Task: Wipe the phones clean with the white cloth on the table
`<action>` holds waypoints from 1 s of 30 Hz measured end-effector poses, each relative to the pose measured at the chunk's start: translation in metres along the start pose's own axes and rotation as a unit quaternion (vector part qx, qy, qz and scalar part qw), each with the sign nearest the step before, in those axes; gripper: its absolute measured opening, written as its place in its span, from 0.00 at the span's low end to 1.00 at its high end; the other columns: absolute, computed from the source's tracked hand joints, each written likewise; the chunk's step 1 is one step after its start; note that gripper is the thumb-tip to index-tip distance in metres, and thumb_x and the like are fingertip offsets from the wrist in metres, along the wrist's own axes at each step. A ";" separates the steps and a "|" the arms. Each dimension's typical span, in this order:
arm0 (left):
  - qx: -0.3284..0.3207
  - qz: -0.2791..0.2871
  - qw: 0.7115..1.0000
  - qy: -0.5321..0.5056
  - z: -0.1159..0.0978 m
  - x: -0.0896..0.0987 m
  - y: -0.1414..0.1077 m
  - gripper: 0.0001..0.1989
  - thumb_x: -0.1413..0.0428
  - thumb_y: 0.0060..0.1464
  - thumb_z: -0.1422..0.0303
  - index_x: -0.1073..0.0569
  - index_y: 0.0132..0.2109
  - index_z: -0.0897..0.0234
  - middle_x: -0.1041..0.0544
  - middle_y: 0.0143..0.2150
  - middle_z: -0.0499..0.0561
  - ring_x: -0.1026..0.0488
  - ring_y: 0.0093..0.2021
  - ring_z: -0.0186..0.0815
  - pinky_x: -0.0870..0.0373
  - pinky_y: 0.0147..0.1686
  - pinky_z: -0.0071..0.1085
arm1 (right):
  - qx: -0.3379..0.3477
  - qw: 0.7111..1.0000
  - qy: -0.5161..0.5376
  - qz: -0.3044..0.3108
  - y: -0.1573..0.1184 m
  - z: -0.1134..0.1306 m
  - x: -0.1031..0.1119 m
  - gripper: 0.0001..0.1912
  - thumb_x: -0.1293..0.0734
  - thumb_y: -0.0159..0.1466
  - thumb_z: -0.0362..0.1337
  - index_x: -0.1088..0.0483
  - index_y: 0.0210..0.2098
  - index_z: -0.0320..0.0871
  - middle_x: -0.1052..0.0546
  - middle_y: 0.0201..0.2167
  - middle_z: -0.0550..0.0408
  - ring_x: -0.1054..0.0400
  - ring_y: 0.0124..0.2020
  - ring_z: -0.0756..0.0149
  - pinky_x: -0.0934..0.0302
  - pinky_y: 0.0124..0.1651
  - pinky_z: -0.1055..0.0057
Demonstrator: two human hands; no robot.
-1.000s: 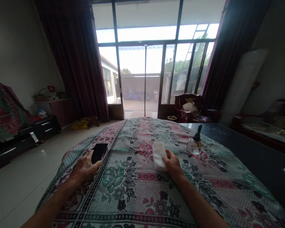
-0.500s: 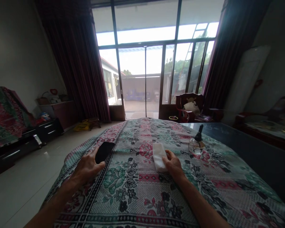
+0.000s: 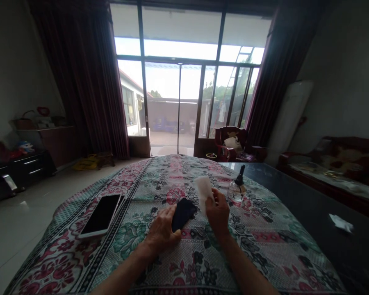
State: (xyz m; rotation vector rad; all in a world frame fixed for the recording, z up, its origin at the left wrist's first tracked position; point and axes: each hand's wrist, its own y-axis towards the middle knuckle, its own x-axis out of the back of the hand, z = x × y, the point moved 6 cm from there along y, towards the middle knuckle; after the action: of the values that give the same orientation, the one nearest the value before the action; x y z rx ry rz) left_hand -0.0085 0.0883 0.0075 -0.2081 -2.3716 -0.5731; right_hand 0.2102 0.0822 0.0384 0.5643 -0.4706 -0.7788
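My left hand (image 3: 162, 229) is closed on a dark flat object (image 3: 183, 214) over the patterned cloth (image 3: 160, 262), left of my right hand. Between the fingers and thumb of my right hand (image 3: 219, 211) is a folded white tissue (image 3: 204, 192), held upright. A white-edged phone with a black screen (image 3: 101, 215) lies on the cloth at the left. Right of my right hand stands a clear glass bottle with a black spray top (image 3: 238, 188).
A dark tabletop (image 3: 295, 192) with a crumpled white tissue (image 3: 341, 223) is at the right. Farther back are a wooden chair (image 3: 230, 141), glass doors, dark curtains (image 3: 80, 82) and a low black cabinet (image 3: 33, 166) at the left.
My left hand has moved right with the dark object, nearer my right hand. The tissue has been raised. The view has turned right, and the white-edged phone and crumpled tissue now show.
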 end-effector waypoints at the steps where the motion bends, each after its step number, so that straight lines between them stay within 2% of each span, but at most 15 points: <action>1: -0.004 0.004 1.000 -0.008 0.000 -0.002 0.001 0.35 0.42 0.38 0.71 0.34 0.59 0.65 0.32 0.59 0.61 0.40 0.61 0.49 0.49 0.61 0.39 | 0.059 0.998 -0.022 -0.004 -0.001 0.008 0.000 0.15 0.41 0.57 0.34 0.30 0.41 0.40 0.28 0.35 0.48 0.34 0.36 0.59 0.38 0.42 0.63; 4: 0.009 0.002 1.000 -0.010 0.005 0.003 0.001 0.36 0.40 0.40 0.67 0.34 0.59 0.65 0.33 0.60 0.61 0.42 0.62 0.49 0.50 0.62 0.40 | 0.166 0.985 -0.043 0.026 -0.010 0.021 -0.005 0.13 0.43 0.59 0.30 0.29 0.39 0.42 0.31 0.33 0.50 0.35 0.37 0.60 0.38 0.42 0.63; 7: 0.036 0.008 0.998 0.049 0.011 0.013 -0.004 0.39 0.38 0.39 0.59 0.35 0.59 0.66 0.33 0.59 0.61 0.43 0.62 0.51 0.49 0.60 0.40 | 0.212 0.974 -0.067 0.050 -0.018 0.027 -0.010 0.15 0.43 0.60 0.27 0.29 0.41 0.43 0.32 0.33 0.51 0.37 0.38 0.61 0.39 0.43 0.63; 10: 0.056 0.019 0.989 0.134 0.015 0.021 -0.006 0.36 0.38 0.39 0.56 0.31 0.55 0.68 0.30 0.53 0.62 0.38 0.56 0.53 0.43 0.55 0.41 | 0.243 0.963 -0.092 0.078 -0.025 0.033 -0.014 0.16 0.43 0.60 0.26 0.29 0.43 0.43 0.33 0.35 0.50 0.38 0.39 0.61 0.40 0.44 0.62; 13: 0.051 0.042 0.984 0.163 0.015 0.024 -0.003 0.27 0.39 0.39 0.58 0.26 0.46 0.68 0.28 0.44 0.60 0.33 0.49 0.52 0.38 0.49 0.40 | 0.251 0.957 -0.082 0.125 -0.032 0.036 -0.021 0.17 0.43 0.61 0.25 0.29 0.42 0.44 0.33 0.36 0.50 0.38 0.40 0.61 0.39 0.44 0.63; 15: 0.032 0.057 0.986 0.153 0.015 0.025 0.001 0.22 0.39 0.40 0.60 0.26 0.43 0.66 0.28 0.42 0.58 0.32 0.47 0.50 0.36 0.47 0.39 | 0.242 0.954 -0.070 0.160 -0.036 0.035 -0.027 0.18 0.43 0.59 0.24 0.29 0.42 0.44 0.32 0.39 0.49 0.37 0.42 0.60 0.38 0.46 0.63; 18: 0.006 0.059 0.989 0.134 0.015 0.023 0.005 0.24 0.40 0.42 0.63 0.28 0.49 0.64 0.28 0.47 0.57 0.33 0.50 0.48 0.37 0.50 0.37 | 0.226 0.948 -0.080 0.208 -0.040 0.033 -0.035 0.21 0.43 0.54 0.22 0.29 0.42 0.44 0.31 0.48 0.49 0.39 0.50 0.58 0.42 0.53 0.60; 20: -0.007 0.055 0.991 0.123 0.016 0.022 0.005 0.27 0.41 0.44 0.65 0.31 0.54 0.63 0.30 0.52 0.57 0.35 0.54 0.47 0.39 0.54 0.37 | 0.222 0.936 -0.094 0.257 -0.043 0.034 -0.040 0.24 0.41 0.52 0.23 0.30 0.46 0.44 0.31 0.52 0.50 0.41 0.54 0.56 0.45 0.57 0.59; 24: -0.015 0.052 0.992 0.116 0.022 0.021 0.005 0.31 0.40 0.43 0.63 0.33 0.56 0.65 0.32 0.56 0.59 0.38 0.57 0.48 0.42 0.57 0.39 | 0.220 0.907 -0.126 0.337 -0.051 0.042 -0.045 0.27 0.35 0.56 0.33 0.36 0.56 0.44 0.30 0.52 0.49 0.40 0.53 0.54 0.46 0.55 0.57; 27: -0.016 0.056 0.991 0.121 0.030 0.023 0.004 0.31 0.39 0.42 0.59 0.30 0.54 0.69 0.33 0.58 0.63 0.40 0.59 0.52 0.44 0.59 0.42 | 0.230 0.892 -0.165 0.352 -0.057 0.049 -0.045 0.18 0.37 0.62 0.39 0.33 0.52 0.48 0.28 0.46 0.51 0.38 0.49 0.56 0.47 0.52 0.58; 30: -0.018 0.060 0.991 0.122 0.037 0.025 0.005 0.32 0.40 0.42 0.60 0.31 0.55 0.71 0.35 0.60 0.64 0.42 0.61 0.52 0.45 0.60 0.42 | 0.238 0.883 -0.186 0.360 -0.062 0.051 -0.048 0.11 0.39 0.64 0.38 0.30 0.45 0.48 0.29 0.46 0.52 0.39 0.50 0.59 0.48 0.53 0.61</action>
State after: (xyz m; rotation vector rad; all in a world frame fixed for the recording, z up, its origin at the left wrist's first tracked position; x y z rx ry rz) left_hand -0.0475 0.1091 0.0007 -0.2778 -2.0982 -0.5524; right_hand 0.1183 0.0674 0.0295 0.6300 -1.1702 -0.0320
